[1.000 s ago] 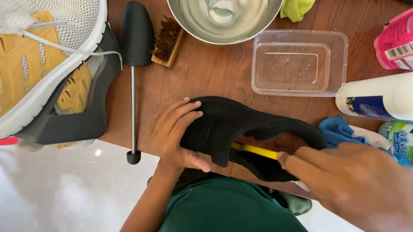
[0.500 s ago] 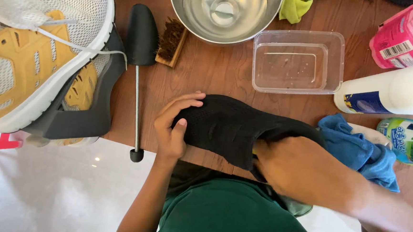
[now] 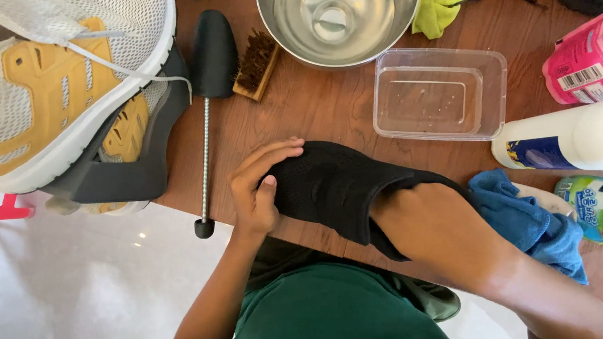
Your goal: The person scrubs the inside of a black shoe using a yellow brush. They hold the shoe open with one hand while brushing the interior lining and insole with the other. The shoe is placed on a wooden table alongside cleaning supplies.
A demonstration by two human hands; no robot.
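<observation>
A black knit shoe (image 3: 335, 189) lies on its side near the front edge of the wooden table (image 3: 319, 111). My left hand (image 3: 258, 188) wraps around its toe end, fingers curled over the top and thumb pressed on the fabric. My right hand (image 3: 420, 219) is pushed into the shoe's opening. Only the wrist and forearm show, and the fingers are hidden inside. A blue cloth (image 3: 532, 222) lies bunched just behind my right forearm.
A white and yellow sneaker (image 3: 55, 85) on a dark stand fills the left. Behind the shoe are a black shoe tree (image 3: 212, 59), a wooden brush (image 3: 255, 65), a steel bowl (image 3: 335, 18) and a clear plastic tub (image 3: 438, 94). A white bottle (image 3: 575, 137) and a pink bottle (image 3: 594, 55) lie right.
My right hand, which held a yellow tool at the shoe's opening, has slid deep inside the shoe. My left hand has shifted to grip the toe more fully.
</observation>
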